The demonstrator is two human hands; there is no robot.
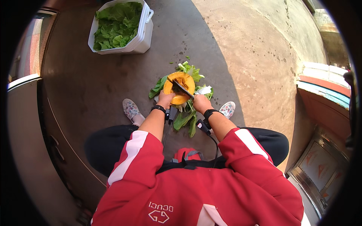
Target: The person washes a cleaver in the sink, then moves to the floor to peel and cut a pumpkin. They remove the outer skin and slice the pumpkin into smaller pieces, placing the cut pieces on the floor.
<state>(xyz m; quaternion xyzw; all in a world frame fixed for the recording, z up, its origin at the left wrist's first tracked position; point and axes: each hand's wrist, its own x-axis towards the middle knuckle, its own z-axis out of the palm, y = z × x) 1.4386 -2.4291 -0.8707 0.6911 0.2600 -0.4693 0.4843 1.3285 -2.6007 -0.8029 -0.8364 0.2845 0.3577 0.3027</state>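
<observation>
My left hand (166, 98) grips the lower left rim of a cut pumpkin half (186, 80), whose orange flesh and hollow face up. In my right hand (202, 103) is a dark-bladed knife (182, 88), its blade lying across the pumpkin's opening. Whether the edge touches the flesh I cannot tell. Beneath and around the pumpkin, loose green leaves (185, 120) with pale stalks are spread on the floor. The knife's handle is mostly hidden in my fist.
A white plastic bucket (147, 42) full of green leaves (117, 26) stands ahead on the left. Cables run from the devices at both wrists. My patterned shoes (131, 108) flank the leaves. A metal-framed door panel (316, 166) is at lower right.
</observation>
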